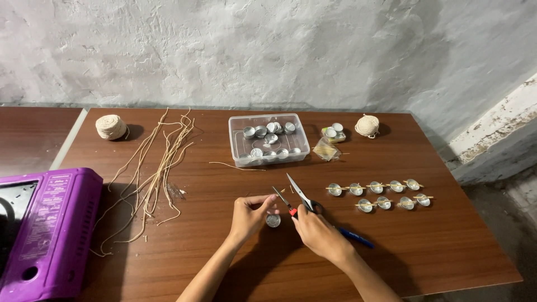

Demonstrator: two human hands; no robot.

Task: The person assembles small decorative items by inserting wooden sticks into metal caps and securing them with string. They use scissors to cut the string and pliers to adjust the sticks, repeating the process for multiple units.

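Note:
My right hand (319, 232) grips a pair of scissors (293, 194) with the blades open and pointing away from me. My left hand (250, 215) pinches a short piece of pale wick string (278, 194) just left of the blades. A small round metal cup (273, 220) sits on the brown table (224, 246) between my two hands. A blue pen (354, 237) lies partly under my right wrist.
Two rows of metal cups with sticks across them (379, 194) lie right. A clear plastic tub (268, 140) holds several cups at the back. Long wick strands (154, 173) spread left, string balls (111, 127) (367, 126) at the back, a purple stove case (45, 229) at left.

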